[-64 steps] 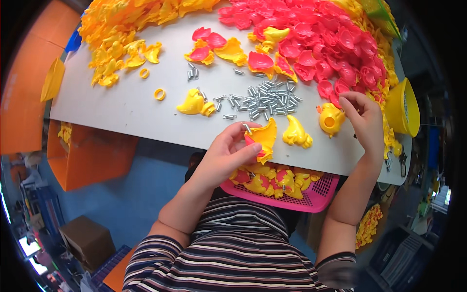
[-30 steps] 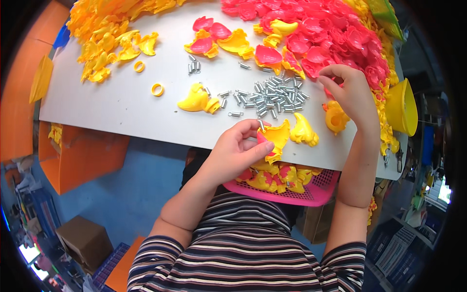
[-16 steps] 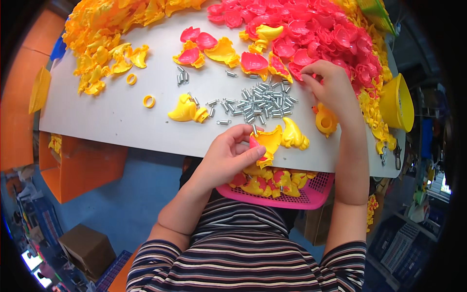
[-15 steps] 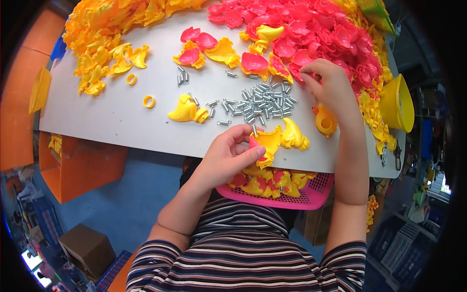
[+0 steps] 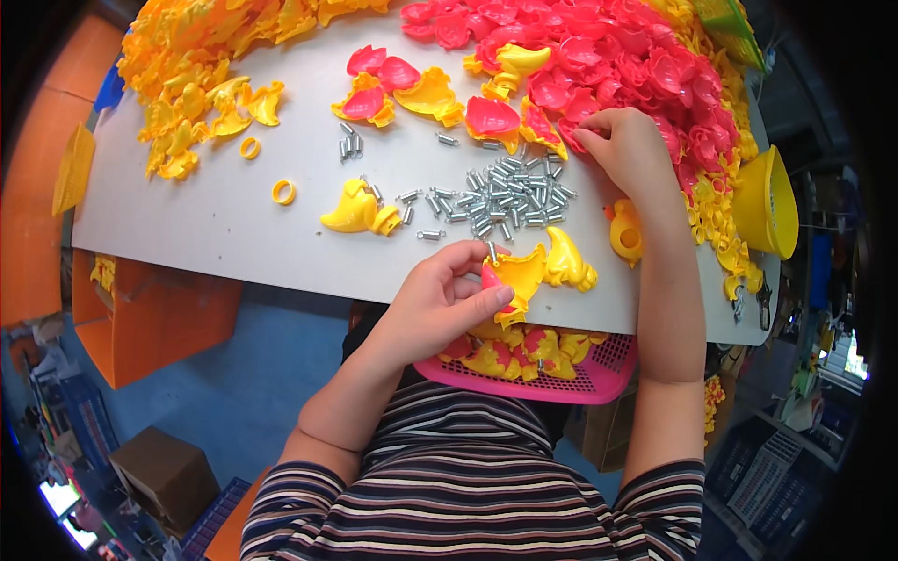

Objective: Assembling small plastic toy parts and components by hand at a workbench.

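My left hand [image 5: 444, 301] is closed around a yellow plastic shell [image 5: 520, 275] with a pink piece [image 5: 491, 276] against its inner side. A small metal spring [image 5: 492, 251] stands at the shell's upper edge, beside my fingertips. My right hand [image 5: 625, 150] is at the near edge of the pile of pink cupped pieces [image 5: 599, 56], thumb and fingers pinched together. Whether a piece is between them I cannot make out. Between my hands lies a heap of metal springs [image 5: 510, 196]. A yellow curved part [image 5: 565, 258] rests just right of the held shell.
Below the table's edge a pink basket [image 5: 599, 381] holds yellow and pink assemblies. Yellow shells [image 5: 178, 84] are piled at the far left. Yellow rings [image 5: 283, 193] and a yellow figure part [image 5: 351, 208] lie at left centre. A yellow tub [image 5: 769, 201] stands at the right edge.
Both hands stay nearly where they were. My right hand's fingers have drawn closer together at the pink pile; the view has shifted slightly.
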### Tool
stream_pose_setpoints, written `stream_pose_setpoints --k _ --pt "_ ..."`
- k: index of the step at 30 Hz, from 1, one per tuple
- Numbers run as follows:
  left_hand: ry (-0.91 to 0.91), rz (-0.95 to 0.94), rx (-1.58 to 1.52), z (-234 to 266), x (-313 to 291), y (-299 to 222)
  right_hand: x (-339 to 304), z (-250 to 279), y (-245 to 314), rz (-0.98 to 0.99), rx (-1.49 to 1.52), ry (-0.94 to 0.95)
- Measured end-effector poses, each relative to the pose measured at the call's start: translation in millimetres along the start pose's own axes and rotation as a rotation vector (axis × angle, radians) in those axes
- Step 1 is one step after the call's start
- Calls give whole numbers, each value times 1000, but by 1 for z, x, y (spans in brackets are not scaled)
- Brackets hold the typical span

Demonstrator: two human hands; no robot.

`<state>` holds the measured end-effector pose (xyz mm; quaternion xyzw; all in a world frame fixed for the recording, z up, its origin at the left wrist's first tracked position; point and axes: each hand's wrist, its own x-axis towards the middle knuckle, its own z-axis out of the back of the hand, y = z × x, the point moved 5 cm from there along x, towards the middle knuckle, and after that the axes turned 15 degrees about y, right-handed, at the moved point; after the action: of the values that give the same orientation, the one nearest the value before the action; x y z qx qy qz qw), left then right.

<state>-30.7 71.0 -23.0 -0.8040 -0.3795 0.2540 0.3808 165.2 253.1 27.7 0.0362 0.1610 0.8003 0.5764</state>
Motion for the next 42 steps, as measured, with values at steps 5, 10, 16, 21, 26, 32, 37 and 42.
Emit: stream_pose_setpoints --k 5,10,16,21,26,32,37,42 --pt "-30 47 -5 1 0 -2 -6 5 10 -58 14 62" --pt "-101 40 -84 -1 1 -8 -83 30 62 400 221 -174" --pt "-64 53 -92 0 4 -3 -121 -11 96 627 58 -52" --pt "-114 26 -62 -5 4 0 -122 -13 95 611 52 17" --pt "-95 31 -3 -7 4 1 -114 -16 85 612 105 193" --pt "-157 36 25 -9 5 1 -112 -24 74 661 191 264" --pt "-147 45 49 -4 3 3 -123 -23 77 625 224 237" --pt "-80 68 2 -6 3 3 -121 -20 67 659 334 268"
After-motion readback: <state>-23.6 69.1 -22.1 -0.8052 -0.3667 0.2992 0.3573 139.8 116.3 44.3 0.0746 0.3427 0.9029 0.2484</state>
